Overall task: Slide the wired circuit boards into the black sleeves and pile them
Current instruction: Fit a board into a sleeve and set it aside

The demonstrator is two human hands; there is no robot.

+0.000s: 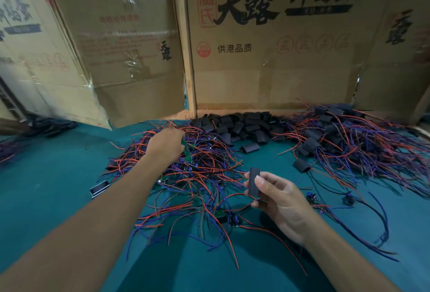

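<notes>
Right hand: the right hand (282, 203) is raised over the near right part of the desk, pinching one black sleeve (254, 182) upright between thumb and fingers; the thumb lies across the sleeve's front.

Left hand: the left hand (166, 143) reaches out to the far side of the tangle of wired circuit boards (197, 175), fingers curled down into the red and blue wires next to a green board (186, 148). I cannot tell whether it grips that board or only wires, because the fingertips are hidden behind the hand.

Unsleeved boards: the tangle lies in the middle of the desk (58, 175), between the two arms, with small green boards showing among the wires; a few more strays lie near the front, below the right hand.

Empty sleeves: a heap of loose sleeves (242, 126) sits at the back edge of the desk, against the cardboard.

Finished pile: the sleeved boards (337, 135), black sleeves with wires trailing out, are piled toward the back right corner, spreading along the right side.

Surface: green cloth covers the desk.

Backdrop: flattened cardboard boxes (267, 58) with printed characters stand upright along the back edge.

Left side: a small metal-edged part (100, 188) lies alone, just beside the left forearm.
</notes>
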